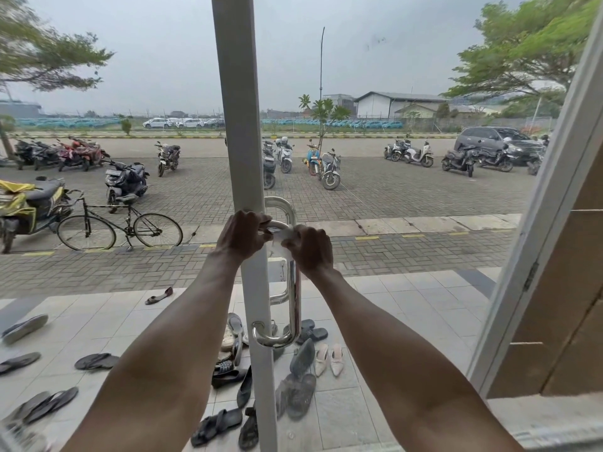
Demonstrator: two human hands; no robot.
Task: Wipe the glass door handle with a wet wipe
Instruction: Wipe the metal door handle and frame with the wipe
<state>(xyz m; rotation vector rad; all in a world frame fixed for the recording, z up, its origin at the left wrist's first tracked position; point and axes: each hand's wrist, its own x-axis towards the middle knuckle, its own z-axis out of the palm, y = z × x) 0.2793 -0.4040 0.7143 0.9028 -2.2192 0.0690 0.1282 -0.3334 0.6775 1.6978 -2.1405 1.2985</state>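
Observation:
A shiny chrome D-shaped door handle (293, 301) is fixed to the white frame (239, 125) of a glass door, straight ahead. A white wet wipe (283, 238) is wrapped over the handle's upper bend. My left hand (243, 236) grips the wipe and the top of the handle from the left. My right hand (310, 249) closes on the wipe and the bar from the right. The two hands almost touch. The handle's lower curve and its mount are bare and in plain sight.
Through the glass lie many sandals and shoes (303, 360) on a tiled porch. Beyond it stand a bicycle (120, 228), parked motorbikes (329, 168) and a car (499, 145). Another white door frame (535, 243) slants at the right.

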